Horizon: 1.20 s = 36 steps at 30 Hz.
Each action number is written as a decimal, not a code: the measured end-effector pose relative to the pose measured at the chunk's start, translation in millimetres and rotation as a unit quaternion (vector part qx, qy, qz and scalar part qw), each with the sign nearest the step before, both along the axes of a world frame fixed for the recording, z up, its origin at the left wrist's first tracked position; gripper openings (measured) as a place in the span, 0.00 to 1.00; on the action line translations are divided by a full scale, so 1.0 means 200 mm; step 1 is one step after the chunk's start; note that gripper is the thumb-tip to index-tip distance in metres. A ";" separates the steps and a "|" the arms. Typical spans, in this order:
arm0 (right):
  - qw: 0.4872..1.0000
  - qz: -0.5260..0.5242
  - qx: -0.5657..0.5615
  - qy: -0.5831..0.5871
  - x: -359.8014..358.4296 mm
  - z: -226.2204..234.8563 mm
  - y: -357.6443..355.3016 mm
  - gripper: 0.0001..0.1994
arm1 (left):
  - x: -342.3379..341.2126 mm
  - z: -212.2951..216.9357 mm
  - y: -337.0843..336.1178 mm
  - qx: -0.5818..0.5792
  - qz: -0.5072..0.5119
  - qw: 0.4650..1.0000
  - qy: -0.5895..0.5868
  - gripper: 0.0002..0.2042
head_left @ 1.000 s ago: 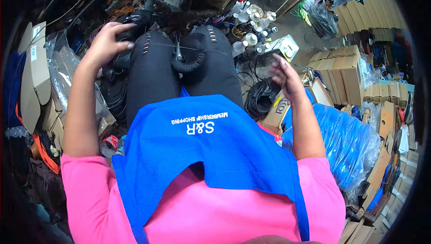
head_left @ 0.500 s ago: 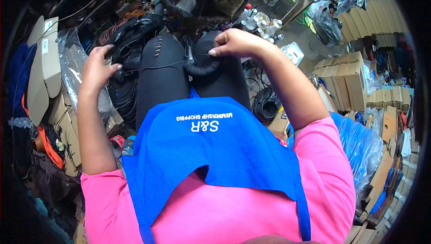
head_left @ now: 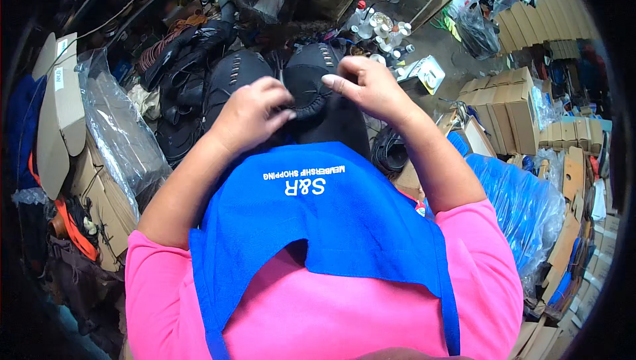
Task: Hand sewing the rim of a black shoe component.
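My left hand (head_left: 257, 109) is over my lap, its fingers bent toward the thumb and smeared by motion. Beside it, between my black-trousered knees, is a curved black piece (head_left: 310, 108) with a ribbed edge. Its kind is unclear and my left hand covers part of it. My right hand (head_left: 376, 89) hovers over the right knee, fingers curled and thumb pointing left. Whatever lies in that closed grip is too small or too dark to make out against the trousers. A blue apron (head_left: 291, 227) covers my front.
At left stand cardboard pieces (head_left: 63, 111) and a clear plastic sheet (head_left: 122, 141). Black items (head_left: 182, 88) are heaped beside my left knee. Ahead are several bottles (head_left: 381, 28). To the right are stacked cardboard boxes (head_left: 500, 108) and a blue bundle in plastic (head_left: 517, 201).
My left hand has swung right, from beside the left knee to the middle of my lap. My right hand has shifted slightly right. The thin dark thread stretched across my lap no longer shows clearly.
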State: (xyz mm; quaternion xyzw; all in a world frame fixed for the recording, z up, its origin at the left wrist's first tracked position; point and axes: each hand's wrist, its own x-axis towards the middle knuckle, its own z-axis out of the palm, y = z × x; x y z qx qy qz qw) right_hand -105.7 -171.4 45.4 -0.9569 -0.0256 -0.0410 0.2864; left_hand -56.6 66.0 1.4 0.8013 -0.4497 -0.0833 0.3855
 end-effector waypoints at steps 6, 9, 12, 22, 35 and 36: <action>0.953 0.085 0.083 0.279 -0.01 0.02 0.01 0.14 | 0.14 0.03 -0.19 -0.036 0.013 0.999 0.037 0.10; 0.951 0.075 0.137 0.268 -0.07 0.02 0.00 0.14 | 0.20 -0.02 -0.26 -0.021 -0.029 0.996 0.077 0.10; 0.938 0.080 0.242 0.237 -0.17 0.15 -0.06 0.16 | 0.25 -0.02 -0.28 0.004 -0.067 0.986 0.150 0.11; 0.993 0.090 0.016 0.071 -0.10 0.09 -0.03 0.08 | 0.38 -0.05 -0.27 0.025 -0.162 0.902 0.399 0.10; 0.985 0.064 -0.125 0.100 -0.04 0.12 0.07 0.09 | 0.39 -0.05 -0.26 0.018 -0.171 0.893 0.415 0.12; 0.985 0.065 -0.126 0.100 -0.04 0.11 0.07 0.09 | 0.39 -0.06 -0.26 0.017 -0.171 0.894 0.415 0.12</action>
